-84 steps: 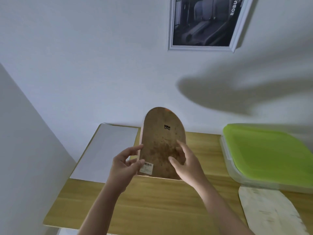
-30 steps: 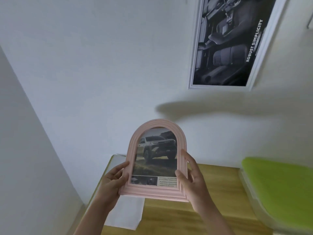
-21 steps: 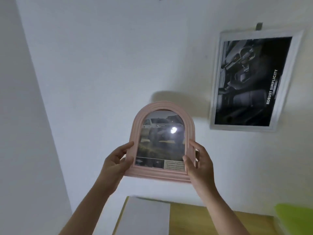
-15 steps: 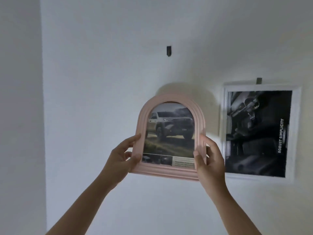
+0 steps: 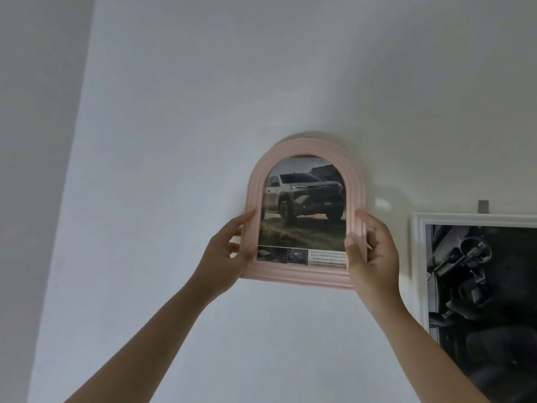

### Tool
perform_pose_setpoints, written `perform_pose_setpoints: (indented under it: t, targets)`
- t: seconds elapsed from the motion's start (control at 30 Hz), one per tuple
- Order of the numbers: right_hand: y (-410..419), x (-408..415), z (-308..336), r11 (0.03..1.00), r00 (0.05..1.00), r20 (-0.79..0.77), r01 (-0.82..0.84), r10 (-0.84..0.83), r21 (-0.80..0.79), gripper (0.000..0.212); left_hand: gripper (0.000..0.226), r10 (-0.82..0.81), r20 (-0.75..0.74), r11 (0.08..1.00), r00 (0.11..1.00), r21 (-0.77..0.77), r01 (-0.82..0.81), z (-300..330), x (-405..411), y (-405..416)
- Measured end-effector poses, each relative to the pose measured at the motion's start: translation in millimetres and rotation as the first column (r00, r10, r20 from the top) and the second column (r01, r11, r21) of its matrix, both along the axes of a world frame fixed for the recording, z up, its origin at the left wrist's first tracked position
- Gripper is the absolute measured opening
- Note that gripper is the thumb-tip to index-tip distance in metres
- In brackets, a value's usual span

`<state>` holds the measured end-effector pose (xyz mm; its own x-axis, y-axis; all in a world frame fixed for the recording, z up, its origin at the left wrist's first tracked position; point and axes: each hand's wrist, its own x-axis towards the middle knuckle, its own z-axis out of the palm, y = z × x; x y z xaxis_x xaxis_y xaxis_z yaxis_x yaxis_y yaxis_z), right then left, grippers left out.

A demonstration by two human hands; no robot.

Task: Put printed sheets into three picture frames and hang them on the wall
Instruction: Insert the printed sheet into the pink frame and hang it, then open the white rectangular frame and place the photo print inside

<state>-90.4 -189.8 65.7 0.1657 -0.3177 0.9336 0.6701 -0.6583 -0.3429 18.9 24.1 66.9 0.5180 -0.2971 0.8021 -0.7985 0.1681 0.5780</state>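
Note:
A pink arched picture frame [image 5: 305, 148] is held up flat against the white wall, with a printed sheet [image 5: 305, 210] of a pickup truck inside it. My left hand [image 5: 223, 257] grips its lower left edge and my right hand [image 5: 372, 254] grips its lower right edge. The frame's top covers the spot on the wall behind it, so any hook there is hidden. A white rectangular frame [image 5: 418, 257] with a dark car-interior print hangs on the wall to the right, from a small grey hook [image 5: 483, 206].
A wall corner [image 5: 78, 170] runs down the left side, with a side wall left of it. Bare white wall lies above and below the pink frame. The table is out of view.
I turned the pink frame from back to front, then lifted it off the table up the wall. It now covers the small dark hook that showed above it half a second ago.

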Motion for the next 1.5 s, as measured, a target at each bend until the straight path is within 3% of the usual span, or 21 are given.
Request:
perform_pose_setpoints:
  t: [0.27, 0.67, 0.8, 0.97, 1.1, 1.3, 1.5]
  targets:
    - [-11.0, 16.5, -26.6, 1.0, 1.0, 0.017, -0.001, 0.001, 0.019, 0.042, 0.057, 0.065, 0.036, 0.996, 0.997, 0.053, -0.066, -19.2, 15.0, -9.2]
    - [-4.1, 14.3, -40.9, 0.948, 0.946, 0.062, 0.317, -0.317, 0.009, 0.049, 0.067, 0.195, 0.07, 0.979, 0.978, 0.039, -0.198, -30.6, 11.0, -21.8]
    - [-5.6, 7.8, -42.6, 0.95, 0.95, 0.033, 0.312, -0.311, -0.004, 0.056, 0.066, 0.243, 0.034, 0.968, 0.969, 0.056, -0.245, -33.4, 2.4, -23.4]
    - [-8.2, -15.0, -48.5, 0.939, 0.938, -0.046, 0.345, -0.344, 0.018, 0.047, 0.062, 0.358, 0.072, 0.933, 0.931, 0.02, -0.361, -40.0, -35.1, -25.3]
    - [-21.4, -47.7, -59.3, 0.935, 0.935, -0.047, 0.353, -0.352, 0.026, 0.046, 0.057, 0.33, 0.116, 0.944, 0.937, -0.02, -0.33, -51.0, -81.6, -46.2]
    - [-71.5, -115.9, -78.4, 0.88, 0.881, -0.052, 0.473, -0.47, 0.053, 0.042, 0.042, 0.139, 0.162, 0.985, 0.977, 0.081, -0.153, -73.4, -142.1, -102.5]
    - [-149.2, -179.4, -84.2, 0.706, 0.713, -0.168, 0.7, -0.68, 0.113, 0.051, 0.04, 0.028, 0.007, 0.982, 1.0, 0.188, -0.029, -82.3, -173.8, -167.5]
